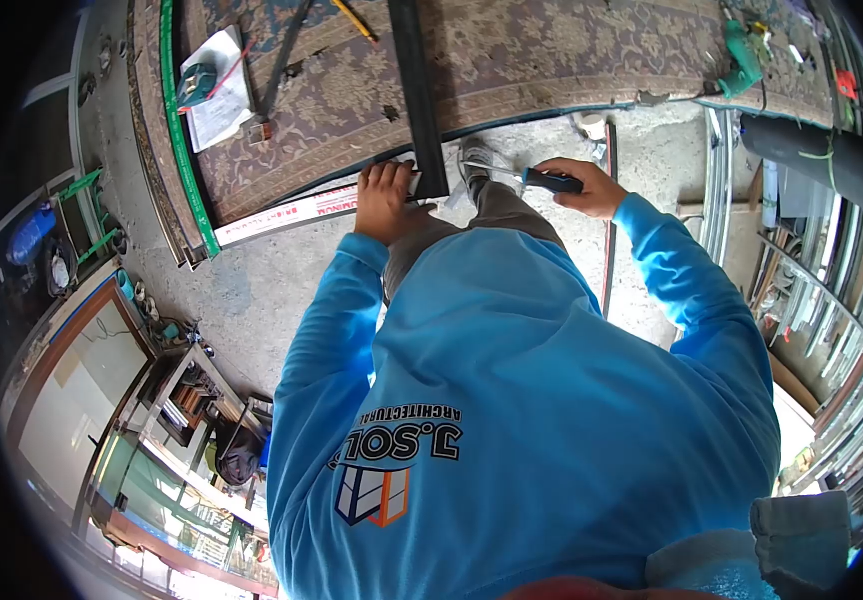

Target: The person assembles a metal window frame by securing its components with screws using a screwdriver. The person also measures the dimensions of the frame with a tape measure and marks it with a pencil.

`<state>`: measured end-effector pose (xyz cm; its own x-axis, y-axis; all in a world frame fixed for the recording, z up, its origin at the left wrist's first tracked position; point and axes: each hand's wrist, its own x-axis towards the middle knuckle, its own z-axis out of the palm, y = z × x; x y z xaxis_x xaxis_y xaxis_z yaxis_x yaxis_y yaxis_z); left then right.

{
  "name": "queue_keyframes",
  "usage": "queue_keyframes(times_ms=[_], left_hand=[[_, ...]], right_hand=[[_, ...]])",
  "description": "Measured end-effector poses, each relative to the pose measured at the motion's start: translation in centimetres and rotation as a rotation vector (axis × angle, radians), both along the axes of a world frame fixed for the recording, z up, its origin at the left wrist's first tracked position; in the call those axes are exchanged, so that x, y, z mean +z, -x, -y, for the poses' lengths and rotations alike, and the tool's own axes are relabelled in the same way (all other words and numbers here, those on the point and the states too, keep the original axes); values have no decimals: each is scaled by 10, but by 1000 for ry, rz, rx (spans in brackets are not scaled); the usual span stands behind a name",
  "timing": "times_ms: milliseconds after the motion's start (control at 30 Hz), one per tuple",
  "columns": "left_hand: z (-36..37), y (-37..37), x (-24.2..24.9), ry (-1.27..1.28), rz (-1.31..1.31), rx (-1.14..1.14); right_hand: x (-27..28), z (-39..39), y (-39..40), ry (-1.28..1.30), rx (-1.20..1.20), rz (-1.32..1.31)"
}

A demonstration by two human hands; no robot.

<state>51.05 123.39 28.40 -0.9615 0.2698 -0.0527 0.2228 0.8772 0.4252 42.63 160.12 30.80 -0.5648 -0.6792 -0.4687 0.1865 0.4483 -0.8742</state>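
Observation:
My left hand [384,200] is closed around the end of an aluminum profile [287,212] wrapped in white film with red lettering. Right beside those fingers is the near end of a dark flat bar [422,110], which extends away across the carpeted table. My right hand [592,190] grips a screwdriver [554,182] by its black and blue handle. The screwdriver's thin shank points left, toward the end of the dark bar. My palm hides part of the white-wrapped profile.
A carpet-covered table [552,60] spans the front. On it lie a green strip [184,150], papers [227,110], a tape measure [197,84], a pencil [355,20] and a green power tool [740,62]. Metal profiles [842,310] crowd the right side; a glass cabinet [167,490] stands lower left.

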Motion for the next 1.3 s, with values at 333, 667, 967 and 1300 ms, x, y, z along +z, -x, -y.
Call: queue_keyframes(times_ms=[333, 667, 967, 1300], left_hand=[[-1, 10, 55, -53, 33, -112], [3, 19, 58, -53, 13, -136], [-7, 23, 68, -105, -26, -122], [-3, 14, 69, -183, -30, -170]], right_hand=[[57, 12, 40, -4, 260, 24], [32, 7, 53, 172, 183, -58], [45, 15, 61, 188, 90, 538], [19, 22, 62, 68, 293, 234]])
